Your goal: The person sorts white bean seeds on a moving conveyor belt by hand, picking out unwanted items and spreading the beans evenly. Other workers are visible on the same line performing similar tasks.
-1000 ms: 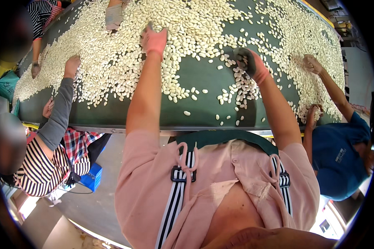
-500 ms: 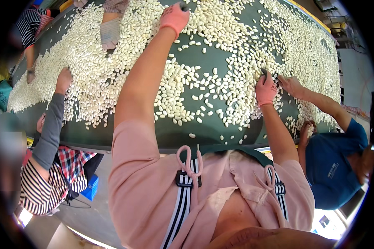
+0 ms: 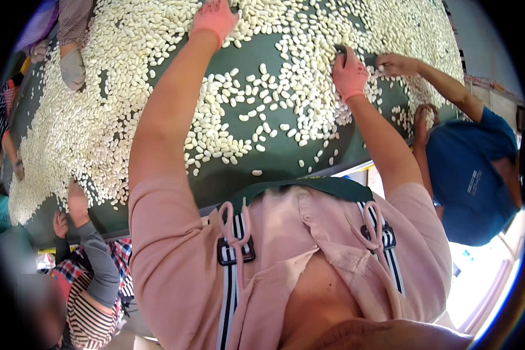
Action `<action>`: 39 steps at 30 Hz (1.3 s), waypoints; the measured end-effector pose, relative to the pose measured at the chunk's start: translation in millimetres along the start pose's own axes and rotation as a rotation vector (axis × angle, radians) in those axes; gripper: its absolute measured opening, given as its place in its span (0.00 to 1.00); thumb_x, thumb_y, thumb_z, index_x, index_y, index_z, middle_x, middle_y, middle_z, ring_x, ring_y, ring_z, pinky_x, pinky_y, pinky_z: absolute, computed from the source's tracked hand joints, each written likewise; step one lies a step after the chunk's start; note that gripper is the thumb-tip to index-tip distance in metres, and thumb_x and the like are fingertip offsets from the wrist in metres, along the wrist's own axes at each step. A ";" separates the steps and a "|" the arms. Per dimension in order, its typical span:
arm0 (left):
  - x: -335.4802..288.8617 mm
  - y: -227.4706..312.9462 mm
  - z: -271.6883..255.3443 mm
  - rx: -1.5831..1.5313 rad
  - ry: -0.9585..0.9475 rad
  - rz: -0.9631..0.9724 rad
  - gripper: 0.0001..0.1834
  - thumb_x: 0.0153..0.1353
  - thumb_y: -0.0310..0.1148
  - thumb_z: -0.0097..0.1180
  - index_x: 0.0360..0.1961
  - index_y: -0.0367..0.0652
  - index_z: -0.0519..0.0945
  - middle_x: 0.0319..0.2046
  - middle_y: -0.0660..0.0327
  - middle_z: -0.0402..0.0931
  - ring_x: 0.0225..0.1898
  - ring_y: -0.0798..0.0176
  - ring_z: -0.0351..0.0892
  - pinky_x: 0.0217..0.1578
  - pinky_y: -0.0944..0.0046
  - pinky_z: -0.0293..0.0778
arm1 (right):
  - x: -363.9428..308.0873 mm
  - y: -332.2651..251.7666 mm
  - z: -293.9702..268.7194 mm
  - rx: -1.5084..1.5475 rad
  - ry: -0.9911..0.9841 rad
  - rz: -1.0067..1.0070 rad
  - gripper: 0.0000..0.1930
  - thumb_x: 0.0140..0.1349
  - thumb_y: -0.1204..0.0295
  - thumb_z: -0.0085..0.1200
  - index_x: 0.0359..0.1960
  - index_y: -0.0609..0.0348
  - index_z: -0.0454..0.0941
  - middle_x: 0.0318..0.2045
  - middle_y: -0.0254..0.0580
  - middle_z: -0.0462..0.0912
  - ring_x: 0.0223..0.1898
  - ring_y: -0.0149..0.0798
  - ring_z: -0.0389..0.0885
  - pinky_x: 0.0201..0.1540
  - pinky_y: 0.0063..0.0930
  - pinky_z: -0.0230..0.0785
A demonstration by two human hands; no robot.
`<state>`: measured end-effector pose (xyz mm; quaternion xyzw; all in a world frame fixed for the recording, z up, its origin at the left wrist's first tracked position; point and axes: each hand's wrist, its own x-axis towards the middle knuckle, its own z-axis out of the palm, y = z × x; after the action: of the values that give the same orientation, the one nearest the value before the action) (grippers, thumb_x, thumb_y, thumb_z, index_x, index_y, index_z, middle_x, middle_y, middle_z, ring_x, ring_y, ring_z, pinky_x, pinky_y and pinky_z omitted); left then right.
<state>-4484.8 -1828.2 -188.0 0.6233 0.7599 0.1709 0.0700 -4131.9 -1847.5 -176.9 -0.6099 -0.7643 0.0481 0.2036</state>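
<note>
White beans [image 3: 221, 140] lie spread over a dark green tabletop [image 3: 248, 49]. My left hand [image 3: 214, 20], in a coral glove with dark fingertips, rests among beans at the far edge of the picture; its fingers are mostly hidden. My right hand [image 3: 349, 73], gloved alike, has its fingers curled down into the bean pile right of the middle. Whether beans are within its closed fingers is hidden. Between my forearms, loose single beans [image 3: 256, 172] are scattered over the green surface.
Close to my right hand is a co-worker's bare hand [image 3: 396, 64], its wearer in a blue shirt [image 3: 469, 181]. At the left, a grey-gloved hand [image 3: 73, 70] and another person's bare hand [image 3: 77, 201] are at the beans. More beans [image 3: 116, 105] form dense heaps there.
The whole view has turned and shifted, so my hands and the beans appear higher and farther left. My right hand stays curled in the beans; the left one stays at the far side.
</note>
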 end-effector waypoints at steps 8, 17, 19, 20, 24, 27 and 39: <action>-54.0 -94.6 -106.0 -0.552 0.377 -0.571 0.19 0.63 0.41 0.42 0.46 0.43 0.80 0.39 0.47 0.83 0.42 0.44 0.82 0.46 0.51 0.75 | 2.0 -7.3 -14.4 0.071 0.024 0.107 0.13 0.67 0.64 0.44 0.49 0.48 0.77 0.35 0.45 0.85 0.36 0.50 0.83 0.40 0.42 0.73; -52.7 -78.9 -59.5 -0.320 -0.111 -0.367 0.41 0.60 0.61 0.52 0.63 0.38 0.70 0.57 0.43 0.74 0.59 0.44 0.73 0.59 0.54 0.68 | 37.2 -109.6 -0.7 -0.477 -0.509 -0.345 0.14 0.71 0.64 0.37 0.46 0.61 0.70 0.42 0.52 0.84 0.47 0.51 0.82 0.47 0.43 0.74; -78.1 -40.1 -43.0 -0.235 -0.129 -0.120 0.36 0.60 0.58 0.53 0.59 0.41 0.73 0.53 0.49 0.78 0.57 0.46 0.76 0.57 0.55 0.70 | 46.4 -121.4 0.6 -0.507 -0.590 -0.277 0.15 0.69 0.67 0.36 0.47 0.63 0.73 0.46 0.52 0.84 0.49 0.53 0.82 0.48 0.43 0.75; -90.1 -33.6 -54.4 -0.296 -0.097 -0.168 0.34 0.60 0.57 0.54 0.58 0.42 0.74 0.51 0.50 0.80 0.55 0.47 0.77 0.57 0.55 0.70 | 48.3 -116.1 1.7 -0.449 -0.568 -0.280 0.17 0.69 0.68 0.36 0.48 0.65 0.75 0.48 0.53 0.83 0.49 0.53 0.82 0.51 0.42 0.74; -146.9 -46.1 -105.7 -0.422 0.069 -0.434 0.27 0.61 0.53 0.54 0.53 0.44 0.77 0.43 0.56 0.84 0.48 0.53 0.81 0.52 0.58 0.72 | 31.3 -111.5 -12.9 -0.472 -0.653 -0.211 0.16 0.68 0.69 0.37 0.49 0.68 0.72 0.50 0.56 0.81 0.54 0.49 0.80 0.54 0.40 0.73; -192.1 -70.9 -113.8 -0.237 -0.077 -0.574 0.25 0.63 0.54 0.52 0.49 0.45 0.76 0.42 0.57 0.84 0.45 0.52 0.83 0.47 0.55 0.74 | -6.8 -110.8 -16.0 -0.530 -0.615 -0.223 0.13 0.67 0.73 0.39 0.49 0.66 0.69 0.47 0.61 0.81 0.52 0.48 0.82 0.52 0.39 0.73; -285.9 23.0 -99.1 -0.302 -0.315 -0.109 0.32 0.61 0.55 0.51 0.58 0.43 0.71 0.41 0.46 0.82 0.45 0.44 0.82 0.48 0.50 0.75 | -37.7 -92.1 -4.5 -0.109 -0.494 0.072 0.23 0.61 0.56 0.50 0.47 0.63 0.71 0.45 0.67 0.80 0.52 0.65 0.76 0.55 0.49 0.67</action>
<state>-4434.2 -2119.1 -118.1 0.5829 0.7378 0.1792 0.2894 -4207.8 -1907.3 -152.7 -0.6164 -0.7703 0.1616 -0.0241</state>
